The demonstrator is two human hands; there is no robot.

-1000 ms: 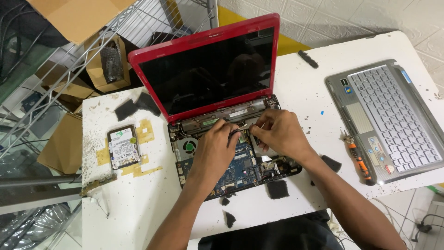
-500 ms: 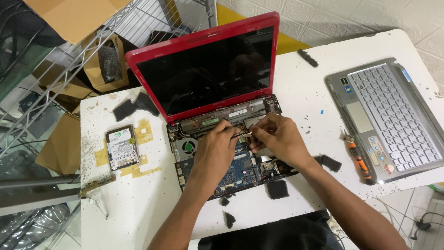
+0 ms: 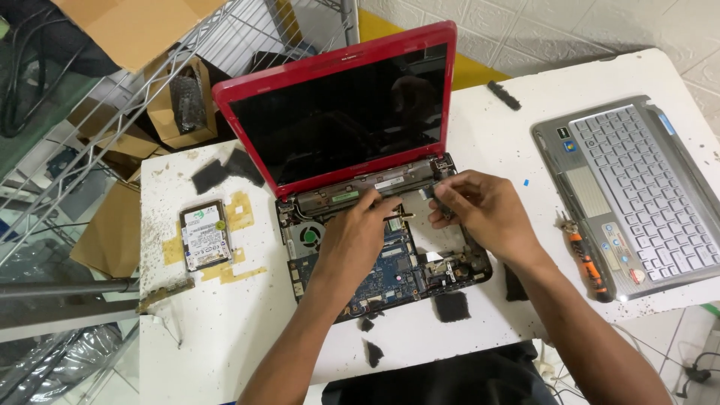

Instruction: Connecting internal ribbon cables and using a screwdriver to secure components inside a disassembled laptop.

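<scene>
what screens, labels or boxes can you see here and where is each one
Laptop screen: upright behind both hands, dark and off, red frame.
Hard drive label: flat on the table's left part, white rectangle with green corner.
Stickers on the detached keyboard panel: right side, small colourful patches on silver.
Cardboard box: on the wire rack, upper left, brown, open-topped.

Glossy red plastic laptop lid (image 3: 337, 64), matt silver kbd panel (image 3: 637, 187), rough white table (image 3: 225, 330).
</scene>
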